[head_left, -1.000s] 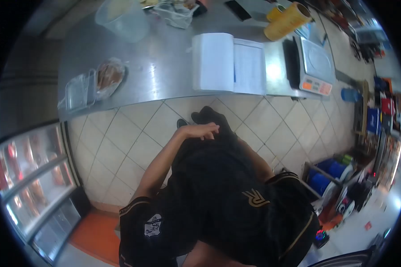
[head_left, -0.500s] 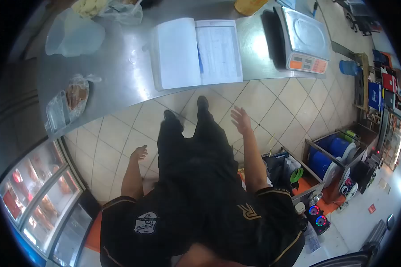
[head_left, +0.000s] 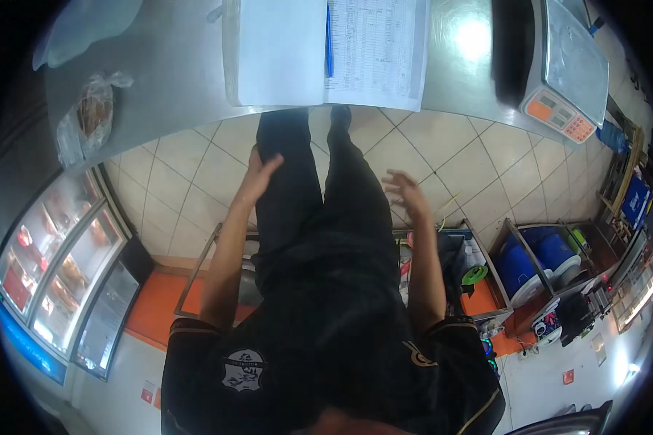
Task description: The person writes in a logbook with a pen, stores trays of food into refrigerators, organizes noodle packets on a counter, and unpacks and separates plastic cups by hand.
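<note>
My left hand point(head_left: 260, 177) is beside my left thigh, thumb apart from the stretched fingers, with nothing in it. On the other side, my right hand point(head_left: 406, 194) hangs over the tiled floor, fingers spread and slightly curled, also holding nothing. Ahead of both hands, an open notebook point(head_left: 279, 58) lies at the near edge of the metal table point(head_left: 170, 80). Its right side carries a printed sheet point(head_left: 377, 58) with rows of a table. A blue pen point(head_left: 329, 43) lies along the fold. Neither hand touches the notebook or the table.
To the right on the table stands a digital scale point(head_left: 569, 80). A plastic bag with something brown inside point(head_left: 94, 112) lies at the left, near a translucent container point(head_left: 87, 29). A lit display fridge point(head_left: 58, 254) is at the left; blue drums point(head_left: 522, 268) stand in a rack at the right.
I have come closer to the table, so the notebook and scale appear larger and nearer. My left hand has moved forward and inward to my thigh. My right hand remains out to the side.
</note>
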`<state>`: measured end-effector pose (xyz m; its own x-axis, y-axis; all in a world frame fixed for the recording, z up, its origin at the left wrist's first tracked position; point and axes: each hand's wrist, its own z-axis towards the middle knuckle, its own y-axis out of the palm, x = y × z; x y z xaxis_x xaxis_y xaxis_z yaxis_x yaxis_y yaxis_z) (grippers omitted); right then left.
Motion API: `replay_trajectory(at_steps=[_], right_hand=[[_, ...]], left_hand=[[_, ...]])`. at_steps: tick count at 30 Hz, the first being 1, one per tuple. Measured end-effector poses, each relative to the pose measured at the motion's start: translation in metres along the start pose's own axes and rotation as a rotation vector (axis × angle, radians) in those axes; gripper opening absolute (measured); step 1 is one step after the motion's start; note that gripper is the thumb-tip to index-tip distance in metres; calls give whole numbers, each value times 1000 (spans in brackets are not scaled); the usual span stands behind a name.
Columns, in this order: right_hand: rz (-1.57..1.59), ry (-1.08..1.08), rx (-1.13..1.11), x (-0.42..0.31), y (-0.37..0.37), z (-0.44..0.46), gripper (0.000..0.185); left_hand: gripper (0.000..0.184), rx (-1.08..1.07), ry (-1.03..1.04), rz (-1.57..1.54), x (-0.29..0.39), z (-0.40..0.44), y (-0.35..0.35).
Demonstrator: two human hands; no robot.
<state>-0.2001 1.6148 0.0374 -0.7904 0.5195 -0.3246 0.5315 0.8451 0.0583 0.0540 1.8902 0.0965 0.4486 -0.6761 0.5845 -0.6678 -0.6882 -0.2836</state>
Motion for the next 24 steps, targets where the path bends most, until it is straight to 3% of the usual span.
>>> replay_trajectory(at_steps=[2,4,5,8,10,11,16,19,22,24], right_hand=[[-391,-195,-204,-107,-1,-33,38],[-478,-473,-292,-182,18,-54,31],[-575,-594,-188,-214,32,-55,28],[-838,-1031,237,-263,77,-13,28],[-912,-1205,425,-280,106,22,32],[-953,-1176,460,-287,118,35,34],[-1175,-944,606,-299,148,48,42],[-1126,-953,543,-296,149,44,34],[-1137,-928,656,-303,154,28,57],[-1144,-951,776,-306,150,34,46]], left_hand=[[61,39,391,373,-23,-15,12],[56,-209,452,300,24,-38,22],[53,-331,485,262,50,-43,31],[44,-200,635,456,86,-26,70],[42,20,710,495,101,-10,99],[41,131,745,512,107,-4,113],[53,191,736,471,122,8,162],[58,197,726,474,108,22,181],[60,219,763,447,96,34,192],[58,342,766,499,101,38,194]])
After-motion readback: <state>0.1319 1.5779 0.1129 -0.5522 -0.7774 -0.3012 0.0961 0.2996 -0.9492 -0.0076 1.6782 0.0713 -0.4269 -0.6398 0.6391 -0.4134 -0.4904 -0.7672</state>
